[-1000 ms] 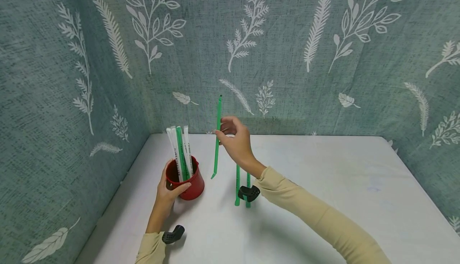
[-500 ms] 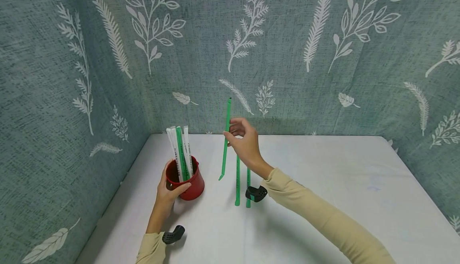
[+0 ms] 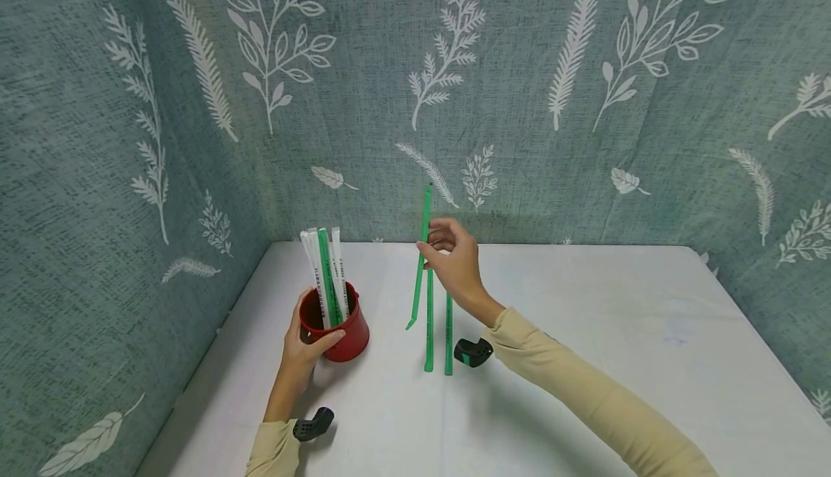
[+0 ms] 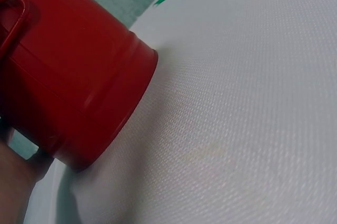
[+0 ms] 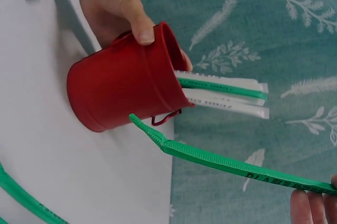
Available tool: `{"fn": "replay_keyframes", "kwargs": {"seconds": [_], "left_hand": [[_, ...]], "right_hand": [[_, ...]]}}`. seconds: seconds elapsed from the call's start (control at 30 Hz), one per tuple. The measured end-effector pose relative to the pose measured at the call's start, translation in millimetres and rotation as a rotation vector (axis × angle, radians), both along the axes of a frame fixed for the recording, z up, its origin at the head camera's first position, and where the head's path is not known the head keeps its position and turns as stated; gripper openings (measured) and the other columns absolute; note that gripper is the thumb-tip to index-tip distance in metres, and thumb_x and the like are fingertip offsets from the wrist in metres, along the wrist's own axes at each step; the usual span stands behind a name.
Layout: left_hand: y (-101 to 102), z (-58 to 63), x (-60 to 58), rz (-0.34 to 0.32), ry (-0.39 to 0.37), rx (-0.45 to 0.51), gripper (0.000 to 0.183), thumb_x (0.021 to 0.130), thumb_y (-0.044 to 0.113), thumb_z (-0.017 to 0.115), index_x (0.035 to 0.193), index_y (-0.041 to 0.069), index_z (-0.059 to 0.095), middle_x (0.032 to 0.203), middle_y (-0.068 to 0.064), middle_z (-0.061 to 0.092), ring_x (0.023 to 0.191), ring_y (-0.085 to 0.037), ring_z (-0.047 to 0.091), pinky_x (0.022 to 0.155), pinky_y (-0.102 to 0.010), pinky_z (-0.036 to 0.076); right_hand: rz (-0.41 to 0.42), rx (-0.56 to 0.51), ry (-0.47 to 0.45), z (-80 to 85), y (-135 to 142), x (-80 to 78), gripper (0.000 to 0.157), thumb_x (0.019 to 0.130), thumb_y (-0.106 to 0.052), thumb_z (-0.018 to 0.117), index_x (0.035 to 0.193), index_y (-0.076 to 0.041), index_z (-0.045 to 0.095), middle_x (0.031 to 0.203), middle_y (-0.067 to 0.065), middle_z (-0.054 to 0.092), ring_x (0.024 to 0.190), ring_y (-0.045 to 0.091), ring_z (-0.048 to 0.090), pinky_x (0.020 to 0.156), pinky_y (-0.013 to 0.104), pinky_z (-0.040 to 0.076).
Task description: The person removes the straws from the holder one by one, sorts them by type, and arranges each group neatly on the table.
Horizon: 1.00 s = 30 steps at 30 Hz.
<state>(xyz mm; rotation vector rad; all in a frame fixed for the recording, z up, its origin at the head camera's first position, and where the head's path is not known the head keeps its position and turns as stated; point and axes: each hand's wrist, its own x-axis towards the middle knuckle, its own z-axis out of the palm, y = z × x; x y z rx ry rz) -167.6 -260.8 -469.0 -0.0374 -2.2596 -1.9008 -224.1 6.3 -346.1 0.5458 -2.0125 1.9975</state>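
My left hand (image 3: 301,353) holds a small red pail (image 3: 350,338) by its rim, thumb at the front; the pail stands on the table. Inside it lean several white paper-wrapped straws (image 3: 314,257) and a green-wrapped straw (image 3: 328,275). To the right, my right hand (image 3: 457,264) pinches another green-wrapped straw (image 3: 418,289) between thumb and fingers, nearly upright above the table. Its bent lower end shows large in the right wrist view, where the wrapper (image 5: 226,167) carries printing. Only the side of the pail (image 4: 79,66) fills the left wrist view.
Two green-wrapped straws, a left one (image 3: 430,333) and a right one (image 3: 449,340), lie side by side on the white table (image 3: 584,333) below my right hand. A leaf-patterned green cloth (image 3: 363,102) hangs behind and at the left.
My right hand has moved right and slightly down with the pinched straw, from beside the pail to over the two lying straws. My left hand and the pail have stayed still.
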Motion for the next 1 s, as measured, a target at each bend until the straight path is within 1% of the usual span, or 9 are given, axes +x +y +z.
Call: {"fn": "replay_keyframes", "kwargs": {"seconds": [0.17,0.33,0.47,0.6,0.73,0.83,1.0], "left_hand": [[-2,-1.2,0.2,-0.002,0.007,0.003,0.089,0.078,0.006,0.073,0.15,0.017,0.022,0.144,-0.004,0.036,0.128,-0.02,0.032,0.085,-0.021,0.048],[-2,-1.6,-0.1,-0.006,0.014,0.006,0.089,0.078,0.006,0.074,0.15,0.018,0.022,0.144,-0.004,0.036,0.129,-0.022,0.032,0.085,-0.021,0.048],[-2,-0.2,0.3,-0.008,0.018,0.004,0.088,0.078,0.006,0.073,0.149,0.018,0.022,0.144,-0.005,0.036,0.129,-0.025,0.032,0.085,-0.021,0.047],[-2,1.1,1.2,-0.003,0.012,0.003,0.088,0.078,0.005,0.073,0.15,0.017,0.022,0.144,-0.005,0.036,0.128,-0.022,0.032,0.085,-0.02,0.047],[-2,0.4,0.2,-0.004,0.011,-0.002,0.088,0.078,0.005,0.073,0.15,0.019,0.022,0.144,-0.004,0.036,0.127,-0.019,0.032,0.086,-0.021,0.047],[-3,-1.9,-1.5,-0.013,0.028,-0.006,0.088,0.079,0.006,0.073,0.15,0.018,0.022,0.144,-0.008,0.036,0.127,-0.022,0.033,0.085,-0.02,0.047],[-7,-18.5,-9.7,-0.004,0.024,-0.002,0.089,0.079,0.009,0.074,0.15,0.023,0.022,0.145,-0.003,0.036,0.128,-0.022,0.032,0.086,-0.022,0.047]], "right_hand": [[-0.017,0.0,-0.02,-5.1,4,-1.5,0.034,0.085,0.007,0.063,0.116,0.014,0.051,0.096,0.031,0.056,0.082,0.046,0.058,0.065,0.051,0.054],[-0.023,-0.014,-0.031,-11.4,7,-2.9,0.034,0.085,0.007,0.063,0.116,0.014,0.051,0.095,0.031,0.056,0.082,0.048,0.058,0.064,0.053,0.054],[-0.031,-0.015,-0.045,-17.6,10,-3.6,0.033,0.085,0.008,0.063,0.115,0.014,0.051,0.094,0.031,0.056,0.082,0.05,0.057,0.064,0.052,0.054],[-0.042,-0.011,-0.06,-22.5,13,-3.8,0.033,0.085,0.008,0.062,0.115,0.014,0.051,0.094,0.031,0.057,0.082,0.051,0.057,0.063,0.052,0.054],[-0.054,-0.004,-0.082,-25.9,15,-4.0,0.032,0.085,0.008,0.062,0.115,0.013,0.052,0.094,0.03,0.057,0.082,0.048,0.058,0.064,0.053,0.054],[-0.059,0.003,-0.103,-28.7,18,-4.5,0.033,0.086,0.006,0.063,0.117,0.012,0.052,0.095,0.03,0.057,0.082,0.047,0.059,0.064,0.052,0.054],[-0.055,0.003,-0.136,-34.0,23,-5.8,0.034,0.086,0.006,0.063,0.118,0.012,0.052,0.095,0.03,0.056,0.084,0.049,0.058,0.066,0.055,0.052]]}}
